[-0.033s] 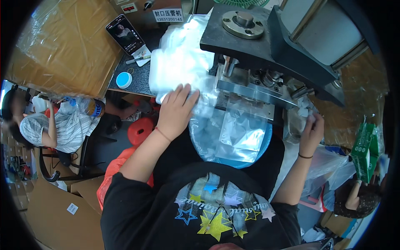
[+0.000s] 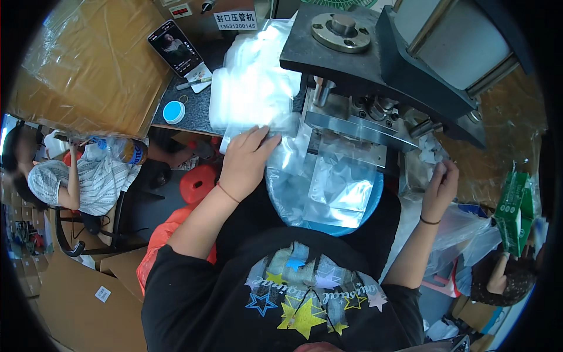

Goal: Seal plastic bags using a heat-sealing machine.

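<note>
1. A big dark metal press machine (image 2: 375, 64) with a round steel flange on its top stands in front of the person, and its grey steel bar hangs over the work place.
2. A stack of clear plastic bags (image 2: 252, 88) lies on the dark grey table (image 2: 196, 108), to the left of the machine.
3. A round blue basin (image 2: 375, 196) sits just under the bar, near the person's body, and it is full of shiny silver foil pouches (image 2: 331, 188).
4. The left hand (image 2: 243, 161) lies flat with fingers stretched, pressing on the lower edge of the stack and touching a pouch; it does not clasp anything.
5. The right hand (image 2: 440, 188) is raised beside the right end of the machine, near crumpled clear plastic; I cannot tell whether it holds something.
</note>
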Motion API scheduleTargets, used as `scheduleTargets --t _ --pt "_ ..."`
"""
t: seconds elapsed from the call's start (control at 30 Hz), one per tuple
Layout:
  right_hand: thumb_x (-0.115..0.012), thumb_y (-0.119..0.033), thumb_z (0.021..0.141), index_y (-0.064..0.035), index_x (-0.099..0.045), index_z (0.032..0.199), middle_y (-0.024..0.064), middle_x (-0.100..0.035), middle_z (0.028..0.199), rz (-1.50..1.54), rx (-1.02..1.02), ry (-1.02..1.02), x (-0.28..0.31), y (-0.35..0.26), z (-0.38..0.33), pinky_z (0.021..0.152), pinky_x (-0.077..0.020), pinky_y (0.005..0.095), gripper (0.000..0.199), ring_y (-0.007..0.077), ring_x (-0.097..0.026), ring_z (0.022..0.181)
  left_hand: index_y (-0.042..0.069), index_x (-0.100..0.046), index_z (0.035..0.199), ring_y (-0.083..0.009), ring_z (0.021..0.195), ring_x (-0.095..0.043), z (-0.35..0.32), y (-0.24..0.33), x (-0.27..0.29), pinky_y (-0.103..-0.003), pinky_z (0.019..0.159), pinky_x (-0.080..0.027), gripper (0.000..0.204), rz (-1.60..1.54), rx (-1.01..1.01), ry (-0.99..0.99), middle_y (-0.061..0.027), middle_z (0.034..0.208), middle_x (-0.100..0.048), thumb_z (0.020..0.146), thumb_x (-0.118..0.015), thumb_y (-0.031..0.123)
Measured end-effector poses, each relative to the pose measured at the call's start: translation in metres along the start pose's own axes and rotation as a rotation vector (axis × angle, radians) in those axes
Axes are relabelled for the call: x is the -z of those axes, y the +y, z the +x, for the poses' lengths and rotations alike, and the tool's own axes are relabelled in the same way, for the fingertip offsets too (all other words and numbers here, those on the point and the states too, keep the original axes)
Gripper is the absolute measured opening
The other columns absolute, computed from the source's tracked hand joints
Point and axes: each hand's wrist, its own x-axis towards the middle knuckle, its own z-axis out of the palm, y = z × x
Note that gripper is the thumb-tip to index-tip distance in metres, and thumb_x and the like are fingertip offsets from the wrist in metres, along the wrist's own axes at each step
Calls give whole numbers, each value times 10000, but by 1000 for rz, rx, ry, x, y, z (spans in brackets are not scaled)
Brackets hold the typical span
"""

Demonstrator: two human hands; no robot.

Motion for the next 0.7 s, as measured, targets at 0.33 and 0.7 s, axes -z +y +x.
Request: scheduleTargets --t 0.33,0.7 --pt "-704 -102 865 -18 -690 959 147 -674 873 604 53 -471 -23 -129 -29 693 -508 357 126 293 -644 762 -5 -698 913 -75 668 -568 14 84 14 -246 645 -478 137 -1114 414 -209 -50 732 -647 903 -695 131" --pt "-562 -233 994 -1 -661 952 131 -659 865 361 322 -816 -3 -109 -5 744 -478 395 255 296 -622 803 -10 -637 1172 -211 934 -715 9 131 -9 -317 840 -560 264 -1875 480 -855 -129 1054 -717 1028 -577 202"
